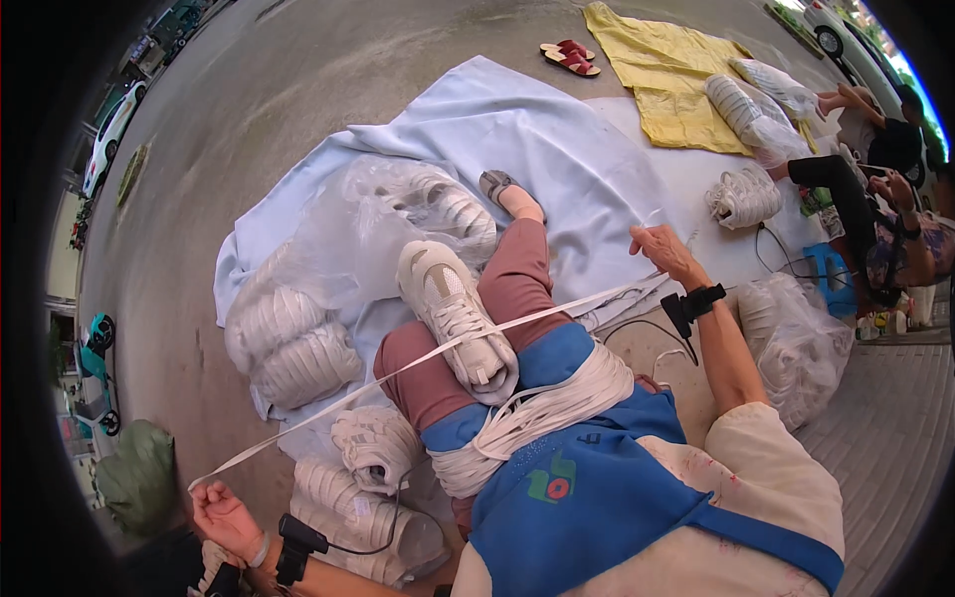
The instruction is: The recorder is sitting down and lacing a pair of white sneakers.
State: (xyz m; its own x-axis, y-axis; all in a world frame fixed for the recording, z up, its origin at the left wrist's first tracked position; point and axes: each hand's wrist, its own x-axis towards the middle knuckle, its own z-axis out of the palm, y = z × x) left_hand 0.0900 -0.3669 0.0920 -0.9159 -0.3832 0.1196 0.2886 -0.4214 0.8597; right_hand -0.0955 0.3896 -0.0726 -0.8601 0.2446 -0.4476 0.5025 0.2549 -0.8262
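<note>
A beige-and-white sneaker (458, 323), laced at the front, lies on my lap between my thighs. A long flat white shoelace (348, 398) runs taut across it from one hand to the other. At the lower left, my left hand (227, 517) is closed, pinching one end of the lace. My right hand (668, 254), out at the right with its fingers curled, grips the lace toward its other end. A thick bundle of white shoelaces (567, 398) rests over my blue apron (597, 497), behind the sneaker's heel.
Plastic-wrapped shoes (288, 343) lie on a pale blue cloth (477, 109); more wrapped shoes (378, 448) sit beside my left arm. A bag of shoes (796, 343) stands at right. Other people (895, 209) sit at far right. Beyond lie red sandals (571, 60) and yellow sheeting (676, 75).
</note>
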